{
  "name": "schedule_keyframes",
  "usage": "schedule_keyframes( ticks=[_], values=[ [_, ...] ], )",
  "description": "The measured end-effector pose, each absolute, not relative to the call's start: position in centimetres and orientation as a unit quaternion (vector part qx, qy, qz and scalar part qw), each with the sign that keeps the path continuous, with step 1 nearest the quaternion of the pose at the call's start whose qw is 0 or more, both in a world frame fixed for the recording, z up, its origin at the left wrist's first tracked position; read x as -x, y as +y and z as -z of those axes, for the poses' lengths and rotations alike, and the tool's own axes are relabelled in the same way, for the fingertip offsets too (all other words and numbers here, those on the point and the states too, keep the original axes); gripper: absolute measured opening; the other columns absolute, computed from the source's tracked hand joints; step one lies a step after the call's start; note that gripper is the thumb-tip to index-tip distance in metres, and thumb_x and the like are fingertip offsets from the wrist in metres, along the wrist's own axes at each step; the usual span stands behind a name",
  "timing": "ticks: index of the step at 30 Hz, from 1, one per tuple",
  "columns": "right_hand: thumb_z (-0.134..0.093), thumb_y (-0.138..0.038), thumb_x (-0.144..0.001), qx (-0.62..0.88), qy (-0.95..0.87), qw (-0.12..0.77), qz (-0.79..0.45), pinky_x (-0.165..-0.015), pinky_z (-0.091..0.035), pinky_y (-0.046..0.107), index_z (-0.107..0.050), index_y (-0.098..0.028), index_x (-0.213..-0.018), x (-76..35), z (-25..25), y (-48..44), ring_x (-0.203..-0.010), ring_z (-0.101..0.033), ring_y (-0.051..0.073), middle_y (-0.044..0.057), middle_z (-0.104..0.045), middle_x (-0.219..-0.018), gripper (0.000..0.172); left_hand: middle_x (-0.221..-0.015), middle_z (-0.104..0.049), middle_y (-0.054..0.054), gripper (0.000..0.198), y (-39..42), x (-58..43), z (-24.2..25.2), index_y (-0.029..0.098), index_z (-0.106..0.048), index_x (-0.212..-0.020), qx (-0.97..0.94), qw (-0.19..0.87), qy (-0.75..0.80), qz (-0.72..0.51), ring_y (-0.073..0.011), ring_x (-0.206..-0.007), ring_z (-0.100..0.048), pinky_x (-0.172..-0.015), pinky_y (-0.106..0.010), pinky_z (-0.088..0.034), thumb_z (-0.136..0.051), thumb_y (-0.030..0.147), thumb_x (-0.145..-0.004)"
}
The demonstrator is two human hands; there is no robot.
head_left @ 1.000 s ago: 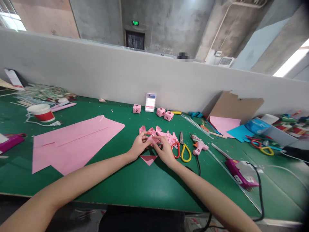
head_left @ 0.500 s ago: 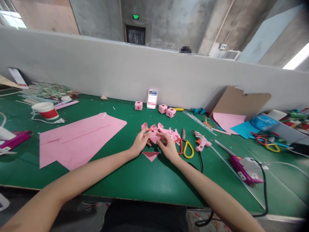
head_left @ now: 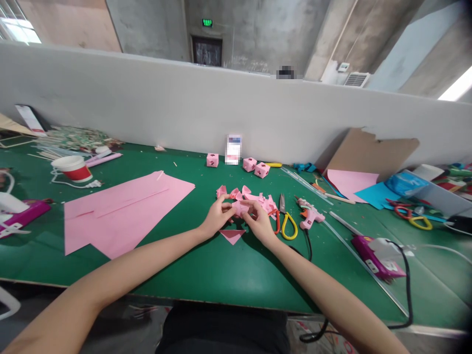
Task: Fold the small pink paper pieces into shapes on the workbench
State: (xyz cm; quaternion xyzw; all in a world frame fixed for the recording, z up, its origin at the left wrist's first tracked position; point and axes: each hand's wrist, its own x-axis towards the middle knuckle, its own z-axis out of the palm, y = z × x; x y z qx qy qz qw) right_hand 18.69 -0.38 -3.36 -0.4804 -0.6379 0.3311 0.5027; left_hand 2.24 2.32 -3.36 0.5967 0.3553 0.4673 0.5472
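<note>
Both my hands meet over the green table [head_left: 206, 275] and pinch one small folded pink paper piece [head_left: 241, 208]. My left hand [head_left: 217, 219] grips its left side with fingers closed. My right hand [head_left: 260, 223] grips its right side the same way. Just behind them lies a heap of pink paper scraps [head_left: 254, 199]. A pink paper triangle [head_left: 232, 235] lies flat on the table under my wrists. Three small pink paper cubes, the nearest [head_left: 261, 170], stand farther back by the wall.
A large pink sheet [head_left: 121, 209] lies left. Yellow-handled scissors [head_left: 286, 223], a pink glue gun [head_left: 309, 216] and a purple power strip [head_left: 374, 254] with a black cable lie right. A red cup [head_left: 72, 168] sits far left; cardboard, coloured paper and more scissors far right.
My hands stayed together on the pink piece and turned it slightly between the fingers. The view drifted a little, so everything sits slightly further right in the frame.
</note>
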Motion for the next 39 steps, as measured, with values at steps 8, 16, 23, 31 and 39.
schedule_keyframes(
  ticks=[8, 16, 23, 31, 39],
  values=[
    [-0.056, -0.039, -0.087, 0.455, -0.639, 0.516, -0.345, -0.058, -0.044, 0.027, -0.061, -0.018, -0.114, -18.7, 3.1, -0.6, -0.065, -0.052, 0.015, 0.000, -0.053, -0.074, 0.035, -0.079, -0.068, -0.003, 0.044, 1.6, -2.2, 3.2, 0.019, -0.046, -0.115, -0.620, 0.507, 0.364, -0.476, -0.0194, -0.071, -0.069, -0.056, -0.026, -0.054, -0.066, 0.038, -0.080],
    [-0.051, -0.051, -0.090, 0.472, -0.630, 0.512, -0.344, -0.054, -0.044, 0.027, -0.063, -0.019, -0.105, -18.7, 3.1, -0.5, -0.062, -0.053, 0.015, 0.003, -0.060, -0.078, 0.037, -0.079, -0.067, -0.002, 0.040, 1.2, -2.0, 3.1, 0.018, -0.050, -0.114, -0.655, 0.470, 0.379, -0.454, -0.0156, -0.062, -0.066, -0.057, -0.025, -0.052, -0.063, 0.041, -0.083],
    [-0.054, -0.057, -0.087, 0.449, -0.619, 0.490, -0.418, -0.052, -0.045, 0.027, -0.060, -0.020, -0.095, -18.6, 3.4, -0.3, -0.059, -0.057, 0.015, 0.000, -0.057, -0.067, 0.038, -0.075, -0.064, 0.000, 0.045, 1.3, -1.9, 2.9, 0.016, -0.048, -0.112, -0.593, 0.489, 0.400, -0.499, -0.0120, -0.055, -0.059, -0.052, -0.023, -0.050, -0.066, 0.043, -0.080],
    [-0.063, -0.054, -0.083, 0.444, -0.615, 0.501, -0.417, -0.051, -0.041, 0.025, -0.055, -0.020, -0.080, -18.7, 3.8, -0.1, -0.055, -0.053, 0.013, -0.002, -0.057, -0.062, 0.035, -0.075, -0.060, 0.001, 0.043, 1.3, -1.7, 2.8, 0.016, -0.049, -0.113, -0.595, 0.516, 0.367, -0.495, -0.0111, -0.059, -0.058, -0.053, -0.022, -0.052, -0.062, 0.045, -0.084],
    [-0.065, -0.055, -0.082, 0.437, -0.640, 0.469, -0.423, -0.053, -0.041, 0.024, -0.058, -0.018, -0.078, -18.9, 4.0, -0.1, -0.058, -0.053, 0.012, 0.000, -0.060, -0.068, 0.037, -0.082, -0.067, -0.003, 0.052, 1.7, -1.4, 3.0, 0.015, -0.049, -0.112, -0.591, 0.532, 0.355, -0.492, -0.0137, -0.067, -0.063, -0.058, -0.024, -0.050, -0.075, 0.040, -0.075]
  ],
)
